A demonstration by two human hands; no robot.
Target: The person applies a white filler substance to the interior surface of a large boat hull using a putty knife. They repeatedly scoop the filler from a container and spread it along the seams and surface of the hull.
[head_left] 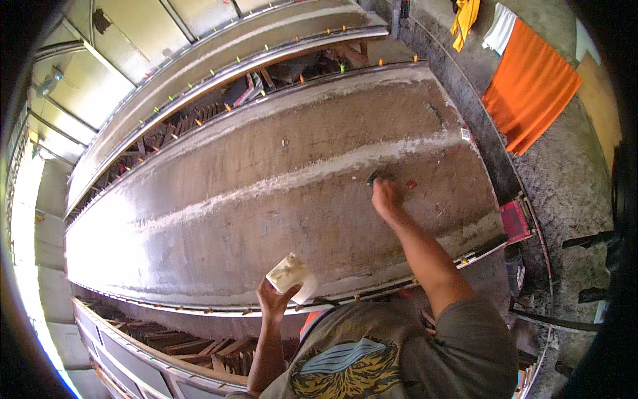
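Grasps off-white tub (286, 274) in left hand (272, 299), lower centre, over near edge | clenches right hand (387, 197) around small dark piece (372, 179), right of centre, seemingly against long grey-brown tabletop (312, 233), nearer pale streak (299, 173) | extends beneath both hands, long axis lower left to upper right

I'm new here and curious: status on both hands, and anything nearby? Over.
Left hand: holding white container. Right hand: fingers around small dark item, over long brownish table. Close by: red spot on tabletop.
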